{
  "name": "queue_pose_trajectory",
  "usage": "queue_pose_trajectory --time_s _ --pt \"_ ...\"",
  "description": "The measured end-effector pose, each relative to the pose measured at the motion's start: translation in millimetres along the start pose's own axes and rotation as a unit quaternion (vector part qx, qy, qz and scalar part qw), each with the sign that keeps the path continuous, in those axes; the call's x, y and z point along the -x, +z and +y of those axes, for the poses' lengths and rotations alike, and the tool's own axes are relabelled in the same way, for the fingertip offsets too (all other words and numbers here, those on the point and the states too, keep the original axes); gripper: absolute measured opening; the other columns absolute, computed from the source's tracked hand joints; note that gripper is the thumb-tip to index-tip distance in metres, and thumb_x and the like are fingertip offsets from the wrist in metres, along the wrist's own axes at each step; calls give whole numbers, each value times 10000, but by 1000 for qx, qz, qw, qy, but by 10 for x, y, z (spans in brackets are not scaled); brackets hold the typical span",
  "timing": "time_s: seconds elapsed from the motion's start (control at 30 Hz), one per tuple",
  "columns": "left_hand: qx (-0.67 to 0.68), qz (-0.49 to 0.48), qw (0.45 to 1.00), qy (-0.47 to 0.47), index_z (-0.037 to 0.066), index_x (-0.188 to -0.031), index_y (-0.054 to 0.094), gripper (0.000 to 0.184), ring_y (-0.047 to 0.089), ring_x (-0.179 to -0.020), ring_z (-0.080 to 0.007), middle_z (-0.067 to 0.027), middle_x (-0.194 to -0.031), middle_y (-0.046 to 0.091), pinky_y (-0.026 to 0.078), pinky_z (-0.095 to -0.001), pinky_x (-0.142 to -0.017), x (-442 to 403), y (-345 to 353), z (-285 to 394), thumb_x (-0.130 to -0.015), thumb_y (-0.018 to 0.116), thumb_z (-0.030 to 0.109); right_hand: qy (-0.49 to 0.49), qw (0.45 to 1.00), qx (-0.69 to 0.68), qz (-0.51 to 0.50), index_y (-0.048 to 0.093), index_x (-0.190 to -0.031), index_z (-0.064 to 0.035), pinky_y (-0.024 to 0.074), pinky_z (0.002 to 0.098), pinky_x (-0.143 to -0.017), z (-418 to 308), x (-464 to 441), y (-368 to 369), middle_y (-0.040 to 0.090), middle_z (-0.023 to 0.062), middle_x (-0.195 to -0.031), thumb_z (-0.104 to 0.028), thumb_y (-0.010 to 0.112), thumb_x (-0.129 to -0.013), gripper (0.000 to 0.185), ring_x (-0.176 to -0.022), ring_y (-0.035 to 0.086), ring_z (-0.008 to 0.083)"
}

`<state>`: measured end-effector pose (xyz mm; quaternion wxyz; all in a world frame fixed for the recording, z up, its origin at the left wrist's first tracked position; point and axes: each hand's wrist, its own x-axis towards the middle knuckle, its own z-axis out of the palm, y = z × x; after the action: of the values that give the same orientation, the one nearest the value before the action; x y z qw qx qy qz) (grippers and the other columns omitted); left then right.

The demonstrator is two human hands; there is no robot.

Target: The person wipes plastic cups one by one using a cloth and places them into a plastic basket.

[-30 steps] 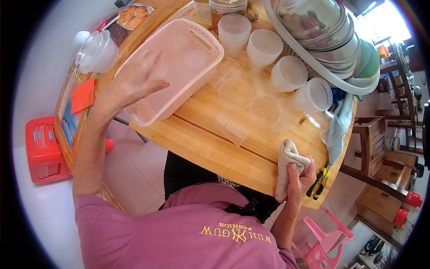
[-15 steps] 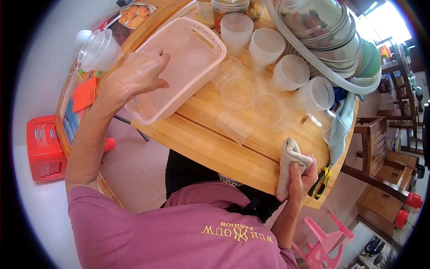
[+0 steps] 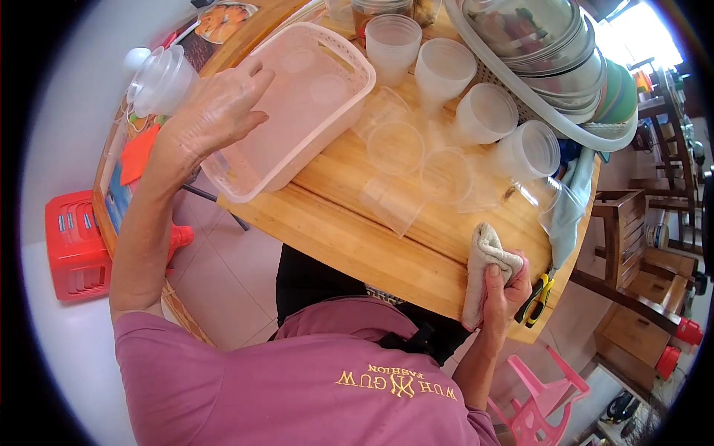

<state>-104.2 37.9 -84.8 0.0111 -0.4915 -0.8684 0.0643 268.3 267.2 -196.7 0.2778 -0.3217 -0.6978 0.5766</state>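
Note:
My left hand is over the left side of a pale pink plastic basket, thumb and fingers apart, with nothing visible in it. My right hand is closed round a folded beige cloth at the table's front edge. Between my hands, several clear plastic cups lie or stand on the wooden table. Behind them are stacks of frosted cups. Inside the basket, faint round shapes show at the bottom.
A large basket of metal bowls and lids fills the back right. Yellow-black pliers and a light blue cloth lie on the right edge. Clear bowls and an orange packet are at the left. A pink chair stands below.
My left hand has drawn back a little toward the basket's left side, and its fingers have curled and spread again. The cloth stays in my right hand. The view has shifted slightly.

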Motion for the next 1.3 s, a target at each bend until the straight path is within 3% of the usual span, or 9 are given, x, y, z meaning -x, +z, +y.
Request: queue_pose_trajectory --time_s 0.13,0.2,0.43,0.5,0.7,0.83,0.93,1.13,1.3 --pt "-5 2 1000 -3 10 -1011 529 318 615 -950 -382 -158 -1098 553 512 -463 -750 14 57 -35 -785 715 135 3 1000 -4 10 600 -1016 15 451 240 -767 -10 2 8 578 29 -938 -65 672 -839 208 -845 535 107" --pt "-40 -53 997 -30 77 -1232 512 477 608 -1004 -351 -111 -1216 544 511 -449 -772 1 113 -106 -801 703 149 3 1000 -7 11 599 -1016 15 452 240 -768 25 7 -6 580 31 -941 -64 671 -840 205 -848 536 107" --pt "-50 -45 997 -38 75 -1230 513 454 610 -1005 -347 -106 -1216 543 513 -452 -756 52 104 -107 -817 691 143 6 1000 -1 9 598 -1011 15 454 239 -757 8 -4 -1 584 30 -924 -67 681 -838 209 -836 540 106" --pt "-19 51 998 -17 34 -1073 563 315 631 -918 -358 -139 -1110 579 520 -447 -730 93 -3 11 -815 709 144 5 1000 0 7 598 -1008 15 453 239 -752 13 -4 -11 582 28 -918 -69 685 -836 210 -832 538 105" --pt "116 226 967 35 13 -1180 609 373 656 -902 -316 -159 -1109 644 526 -368 -763 301 -415 572 -827 689 105 11 1000 -8 13 599 -989 15 445 238 -739 0 -10 9 574 20 -892 -72 689 -833 200 -815 530 100" --pt "253 149 941 168 -13 -1143 616 386 649 -900 -329 -186 -1084 641 534 -388 -749 529 -371 1080 -776 716 56 12 1000 -17 19 601 -989 16 442 236 -742 -37 -10 34 574 23 -889 -60 675 -833 189 -810 534 103" --pt "297 109 932 175 -9 -1162 599 466 633 -954 -351 -187 -1153 612 527 -400 -785 529 -9 1305 -731 756 75 4 1000 2 -9 589 -1066 9 444 219 -793 46 9 -45 587 9 -971 -162 717 -873 288 -871 536 86" --pt "271 103 944 157 6 -1254 530 630 566 -1056 -369 -190 -1261 532 474 -419 -888 484 253 1513 -686 786 100 4 1000 -14 -5 588 -1072 14 439 218 -785 22 13 -32 583 11 -961 -142 715 -870 286 -866 534 88" --pt "267 73 950 146 8 -1257 525 647 553 -1031 -365 -196 -1262 527 469 -429 -879 554 348 1528 -674 790 100 -7 1000 -7 -1 599 -1043 19 445 234 -768 44 -1 -29 583 25 -938 -94 702 -848 248 -847 537 102"
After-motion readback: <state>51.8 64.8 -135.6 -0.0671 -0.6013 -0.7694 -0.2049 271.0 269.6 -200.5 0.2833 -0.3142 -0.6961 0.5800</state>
